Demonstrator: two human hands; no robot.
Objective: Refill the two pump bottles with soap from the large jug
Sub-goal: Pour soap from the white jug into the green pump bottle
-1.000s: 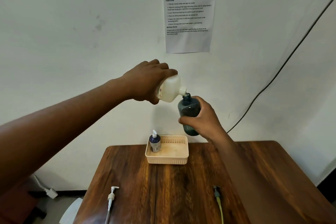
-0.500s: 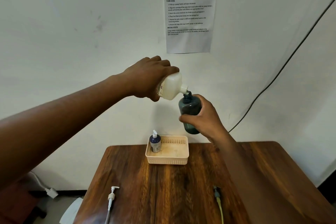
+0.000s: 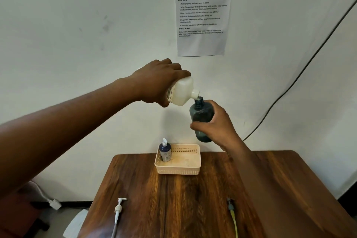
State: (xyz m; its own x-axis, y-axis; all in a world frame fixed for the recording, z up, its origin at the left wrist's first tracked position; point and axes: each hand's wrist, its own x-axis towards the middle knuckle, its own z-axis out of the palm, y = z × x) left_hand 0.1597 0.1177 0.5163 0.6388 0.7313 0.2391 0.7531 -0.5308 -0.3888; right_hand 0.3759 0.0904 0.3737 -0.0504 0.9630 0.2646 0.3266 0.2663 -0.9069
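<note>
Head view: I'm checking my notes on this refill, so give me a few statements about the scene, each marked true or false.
1. The left hand tips the white jug toward the dark bottle. True.
2. The right hand holds the dark bottle on the table. False: it is held up in the air.
3. A capped pump bottle stands in the basket. True.
4. The basket holds two bottles. False: only one.
5. A loose white pump lies on the table. True.
</note>
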